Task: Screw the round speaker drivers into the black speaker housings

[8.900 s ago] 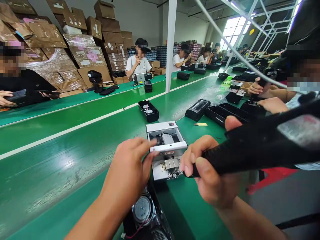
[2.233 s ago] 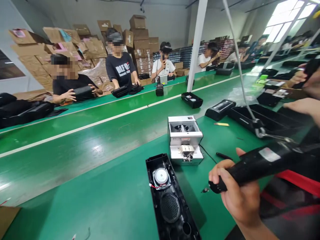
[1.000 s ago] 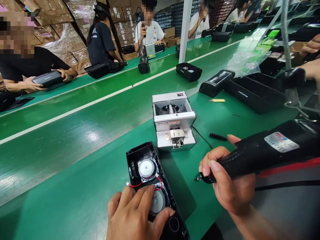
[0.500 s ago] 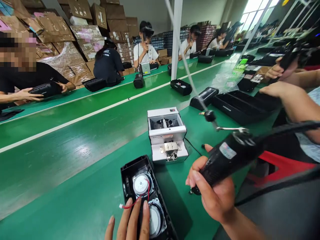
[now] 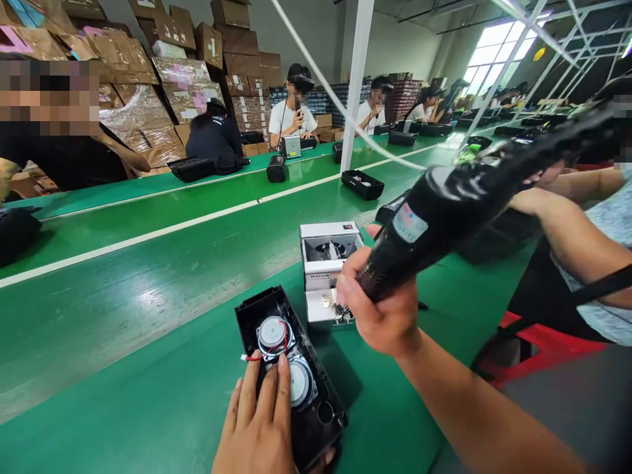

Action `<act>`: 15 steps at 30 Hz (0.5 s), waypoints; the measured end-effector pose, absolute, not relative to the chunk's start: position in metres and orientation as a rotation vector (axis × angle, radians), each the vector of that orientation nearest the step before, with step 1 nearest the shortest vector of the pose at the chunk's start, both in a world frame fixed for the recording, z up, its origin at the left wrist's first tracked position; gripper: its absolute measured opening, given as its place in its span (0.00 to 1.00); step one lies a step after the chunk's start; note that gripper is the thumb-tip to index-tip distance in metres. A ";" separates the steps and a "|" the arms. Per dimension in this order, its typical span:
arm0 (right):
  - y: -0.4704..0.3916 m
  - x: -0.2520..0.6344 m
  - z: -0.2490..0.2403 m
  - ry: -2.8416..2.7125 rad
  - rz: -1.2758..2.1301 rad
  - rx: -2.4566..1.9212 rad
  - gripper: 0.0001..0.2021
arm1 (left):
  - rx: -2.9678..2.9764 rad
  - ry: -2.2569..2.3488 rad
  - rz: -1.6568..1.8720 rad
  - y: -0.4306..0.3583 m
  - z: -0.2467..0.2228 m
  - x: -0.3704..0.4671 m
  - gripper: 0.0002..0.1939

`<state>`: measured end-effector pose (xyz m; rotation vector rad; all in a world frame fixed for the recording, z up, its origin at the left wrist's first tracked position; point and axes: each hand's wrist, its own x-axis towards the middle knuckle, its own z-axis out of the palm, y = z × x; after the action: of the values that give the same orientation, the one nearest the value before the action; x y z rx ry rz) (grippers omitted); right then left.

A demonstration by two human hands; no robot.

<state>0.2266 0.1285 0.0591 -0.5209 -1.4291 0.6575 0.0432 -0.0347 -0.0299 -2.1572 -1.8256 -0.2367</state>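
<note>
Open black speaker housing [image 5: 289,368] flat on the green bench [image 5: 148,395], just in front of the white screw feeder box [image 5: 326,270]. Two round speaker drivers [image 5: 273,332] seated inside, red wire [image 5: 266,352] looping over the upper one, small round hole near the bottom end. Left hand [image 5: 259,424] laid flat on the housing's near left edge, fingers straight and together, not curled round anything. Right hand [image 5: 380,309] wrapped tight around the black electric screwdriver [image 5: 459,197], tip down at the feeder's front chute. Bit itself hidden behind the knuckles, so contact impossible to tell. Feeder's open top showing some metal mechanism, too small to make out. Another black tray [image 5: 363,184] further up the belt, contents unclear.
</note>
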 end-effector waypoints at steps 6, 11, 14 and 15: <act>0.112 0.219 0.070 -1.332 1.050 -0.619 0.17 | -2.144 -1.879 -0.307 -0.038 -0.033 0.049 0.54; 0.095 0.197 0.080 -1.229 1.016 -0.360 0.19 | -2.146 -1.862 -0.260 -0.039 -0.031 0.050 0.51; 0.098 0.182 0.068 -1.292 1.013 -0.310 0.12 | -2.146 -1.888 -0.215 -0.040 -0.031 0.049 0.52; 0.100 0.179 0.062 -1.321 1.019 -0.309 0.09 | -2.148 -1.897 -0.207 -0.041 -0.031 0.048 0.52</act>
<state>0.1789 0.0998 0.0620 -0.3093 -1.3208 1.0189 0.0482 -0.0407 -0.0311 -2.1477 -1.8966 -0.2074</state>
